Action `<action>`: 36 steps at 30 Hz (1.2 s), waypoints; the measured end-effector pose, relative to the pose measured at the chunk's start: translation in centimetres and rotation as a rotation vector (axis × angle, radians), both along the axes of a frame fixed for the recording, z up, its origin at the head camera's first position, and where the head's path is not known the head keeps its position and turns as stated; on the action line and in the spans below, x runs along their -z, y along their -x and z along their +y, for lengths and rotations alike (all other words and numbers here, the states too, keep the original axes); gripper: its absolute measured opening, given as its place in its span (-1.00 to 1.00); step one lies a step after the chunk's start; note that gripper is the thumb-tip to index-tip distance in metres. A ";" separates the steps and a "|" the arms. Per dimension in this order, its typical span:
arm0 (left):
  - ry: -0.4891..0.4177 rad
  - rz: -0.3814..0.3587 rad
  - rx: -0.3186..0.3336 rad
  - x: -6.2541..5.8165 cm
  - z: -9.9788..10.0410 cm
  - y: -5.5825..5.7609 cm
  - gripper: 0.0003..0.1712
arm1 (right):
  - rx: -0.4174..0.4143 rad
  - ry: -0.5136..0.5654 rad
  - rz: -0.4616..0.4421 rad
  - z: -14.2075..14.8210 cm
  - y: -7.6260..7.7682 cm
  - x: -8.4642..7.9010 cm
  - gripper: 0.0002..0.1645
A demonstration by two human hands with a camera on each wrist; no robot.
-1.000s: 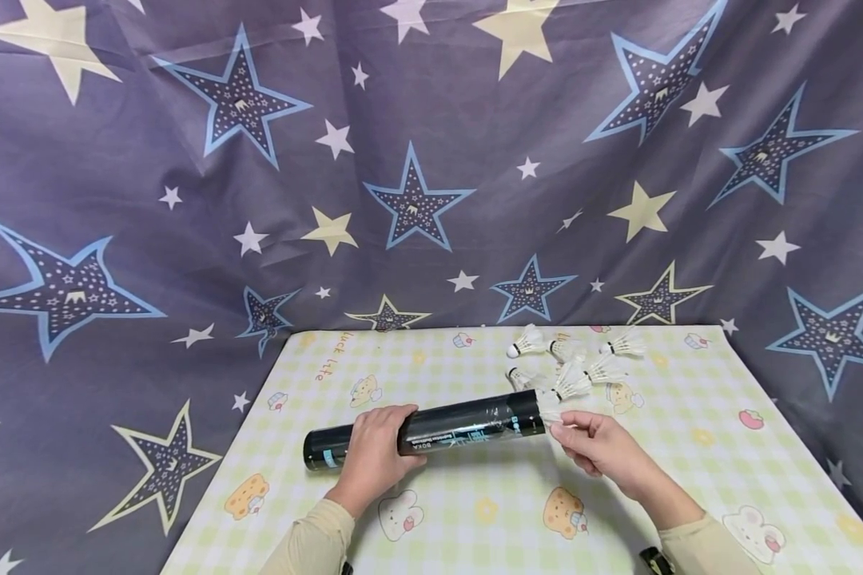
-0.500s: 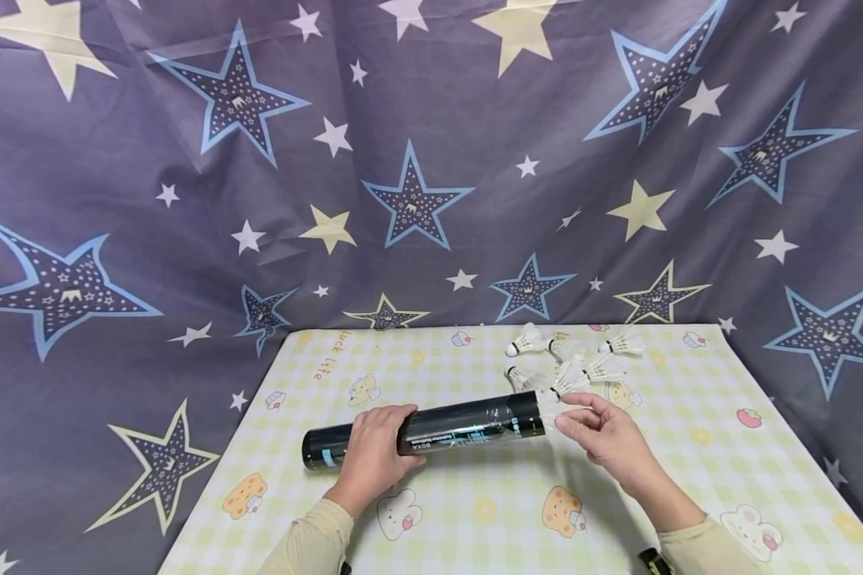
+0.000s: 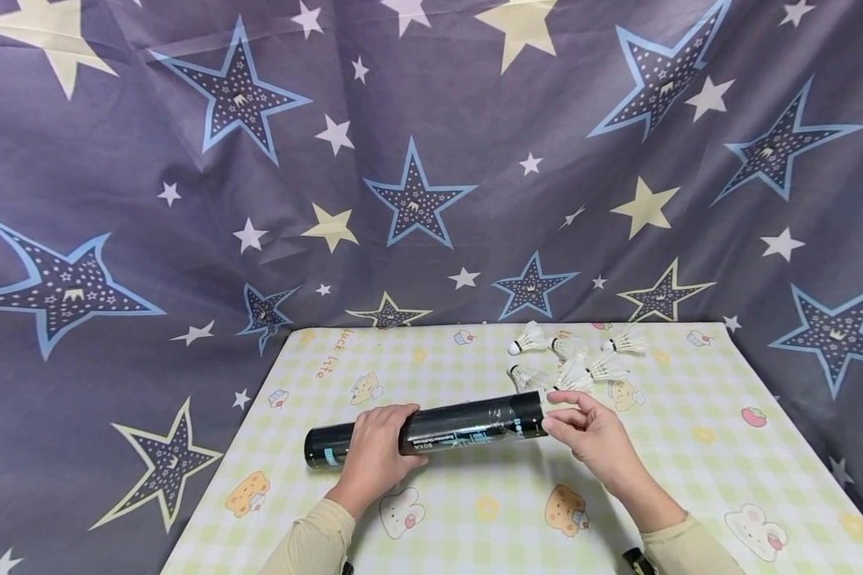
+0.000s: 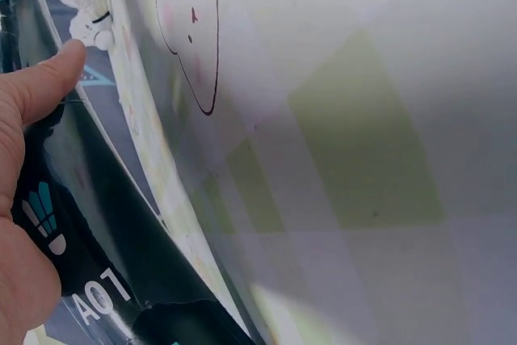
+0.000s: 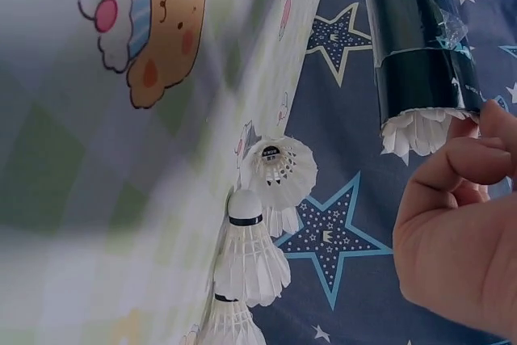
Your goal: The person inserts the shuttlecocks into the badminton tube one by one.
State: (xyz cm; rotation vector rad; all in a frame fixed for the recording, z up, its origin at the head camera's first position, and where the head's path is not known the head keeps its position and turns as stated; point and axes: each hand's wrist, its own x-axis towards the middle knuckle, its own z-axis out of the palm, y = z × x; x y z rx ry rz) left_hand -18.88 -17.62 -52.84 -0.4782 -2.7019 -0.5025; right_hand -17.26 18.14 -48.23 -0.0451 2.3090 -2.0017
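A black shuttlecock tube [image 3: 475, 423] with blue print lies tilted above the table, its right end higher. My left hand [image 3: 377, 447] grips it around its left half; in the left wrist view the thumb lies along the tube's printed side [image 4: 97, 199]. At the tube's right mouth, my right hand [image 3: 600, 447] has bent fingers and thumb at the feather skirt of a shuttlecock [image 5: 420, 131]. Only a short ring of feathers sticks out past the rim; its cork is hidden inside.
Several white shuttlecocks [image 3: 528, 339] lie loose at the back right of the table, just behind the tube's mouth. The table has a green-and-white checked cover [image 3: 475, 519]. A star-patterned curtain [image 3: 431, 104] hangs along the back edge.
The shuttlecock at the mouth has slid further left into the tube, and my right hand has moved left with it, its finger and thumb more spread. My left hand stays on the tube.
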 end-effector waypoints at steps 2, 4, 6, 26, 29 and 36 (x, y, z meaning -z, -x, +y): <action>0.005 0.010 -0.002 0.0 0.0 0.0 0.02 | 0.002 -0.003 -0.004 0.0 -0.1 0.0 -0.37; 0.011 0.022 -0.002 0.1 0.0 0.0 0.03 | 0.002 -0.002 -0.002 -0.1 -0.2 0.1 -0.34; 0.012 0.030 0.000 0.1 0.0 0.0 0.03 | 0.006 0.007 0.007 -0.2 -0.2 0.1 -0.32; -0.006 -0.009 0.009 0.1 0.0 0.0 0.02 | -0.142 0.039 0.004 -0.6 -0.3 0.8 -0.30; -0.008 -0.020 0.010 0.3 0.0 0.0 0.02 | -0.148 0.041 -0.004 -0.6 -0.3 1.0 -0.26; 0.009 -0.014 0.011 0.6 0.0 0.2 0.03 | -0.111 0.018 0.010 1.1 0.1 1.1 -0.20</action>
